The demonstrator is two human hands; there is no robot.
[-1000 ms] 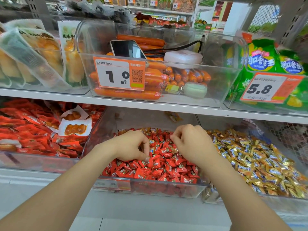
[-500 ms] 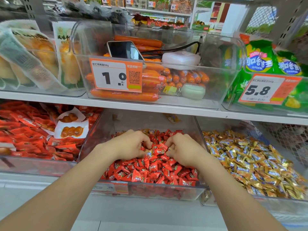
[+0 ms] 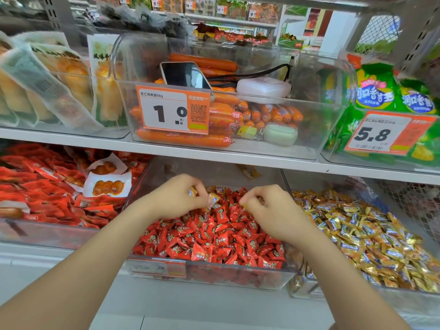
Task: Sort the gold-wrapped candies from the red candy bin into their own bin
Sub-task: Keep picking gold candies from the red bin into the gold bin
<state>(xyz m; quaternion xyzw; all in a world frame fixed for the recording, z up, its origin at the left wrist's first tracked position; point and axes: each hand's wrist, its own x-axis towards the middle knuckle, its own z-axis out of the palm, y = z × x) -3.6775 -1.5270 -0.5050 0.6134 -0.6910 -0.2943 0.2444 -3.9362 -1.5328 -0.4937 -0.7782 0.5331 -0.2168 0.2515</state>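
Both hands have lifted off the red candies and parted. The left hand pinches what look like two gold candies; the right hand pinches one, mostly hidden. They are light with slippery foil, so grip the twisted ends. There are two bins on the lower shelf, the red bin and the gold bin to its right. A few gold ones remain at the red bin's back edge.

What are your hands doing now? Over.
Left hand pinching gold candies. Right hand curled over red candy bin, grip unclear. Gold bin beside it, nothing blocking.
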